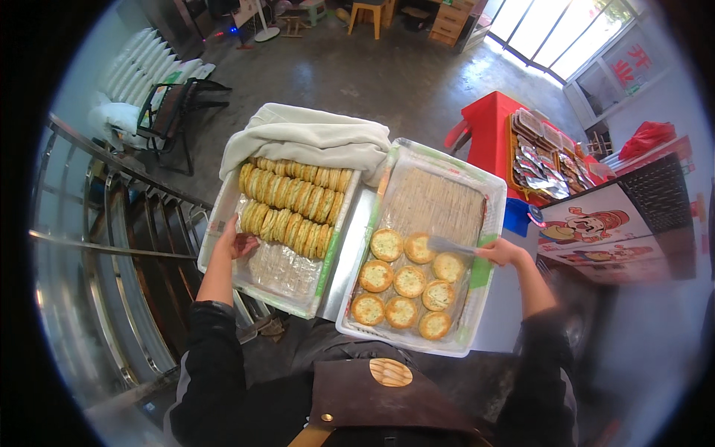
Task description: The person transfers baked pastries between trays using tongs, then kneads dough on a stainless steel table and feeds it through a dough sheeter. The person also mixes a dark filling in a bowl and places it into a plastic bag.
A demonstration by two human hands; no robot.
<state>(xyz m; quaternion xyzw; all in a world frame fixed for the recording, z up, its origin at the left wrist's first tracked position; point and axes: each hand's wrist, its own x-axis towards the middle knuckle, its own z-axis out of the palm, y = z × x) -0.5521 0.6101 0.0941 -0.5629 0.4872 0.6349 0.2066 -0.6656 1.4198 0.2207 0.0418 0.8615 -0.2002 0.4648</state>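
My left hand (237, 242) reaches over the left rim of the left plastic tray (298, 304); its thumb and fingers are apart, beside the end of the nearest row of round flatbreads (287, 231). These stand on edge in packed rows. My right hand (502, 252) is closed around a flat grey spatula-like tool (456, 247), blurred, above the right white tray (494, 216). The tool's tip partly covers one flatbread (418, 249). Several golden flatbreads with pale tops, such as the middle one (409, 281), lie flat on the plastic-covered liner in the tray's near half.
A beige cloth (313, 138) is folded over the left tray's far end. Metal rack rails (126, 246) stand at left. On the right are a blue container (515, 216), a red-covered table (484, 134) with packaged goods, and a printed board (596, 231).
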